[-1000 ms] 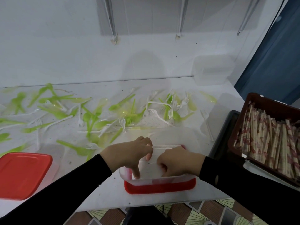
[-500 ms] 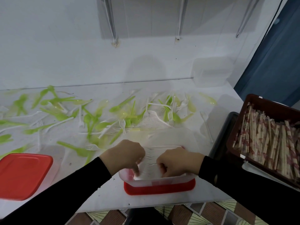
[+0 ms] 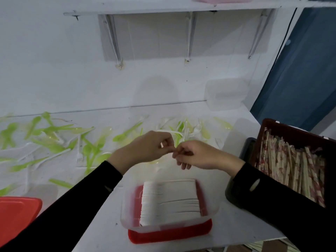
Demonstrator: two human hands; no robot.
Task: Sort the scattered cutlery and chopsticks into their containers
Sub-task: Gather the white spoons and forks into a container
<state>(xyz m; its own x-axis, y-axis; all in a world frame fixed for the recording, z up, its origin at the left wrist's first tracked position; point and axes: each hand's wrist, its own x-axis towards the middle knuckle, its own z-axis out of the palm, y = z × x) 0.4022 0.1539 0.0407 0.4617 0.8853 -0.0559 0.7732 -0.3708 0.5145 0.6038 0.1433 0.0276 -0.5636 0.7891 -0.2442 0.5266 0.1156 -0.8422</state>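
A clear tub (image 3: pixel 125 206) stands on a red lid (image 3: pixel 169 234) near the table's front edge, and white forks (image 3: pixel 169 200) lie stacked inside it. Beyond it, green spoons (image 3: pixel 125 136) and loose white forks (image 3: pixel 79 153) are scattered over the white table. My left hand (image 3: pixel 149 149) and my right hand (image 3: pixel 197 154) hover above the table behind the tub. Their curled fingertips nearly meet, and I see nothing between them. A brown basket (image 3: pixel 291 130) at the right holds paper-wrapped chopsticks (image 3: pixel 291 166).
A red-lidded box (image 3: pixel 16 215) sits at the front left. An empty clear tub (image 3: pixel 225 95) stands at the back right against the wall. A black tray (image 3: pixel 245 148) lies under the basket. Shelf brackets (image 3: pixel 116 50) hang above.
Both hands have lifted out of the clear tub and moved away from me to just above the scattered cutlery. The stacked white forks stay in the tub.
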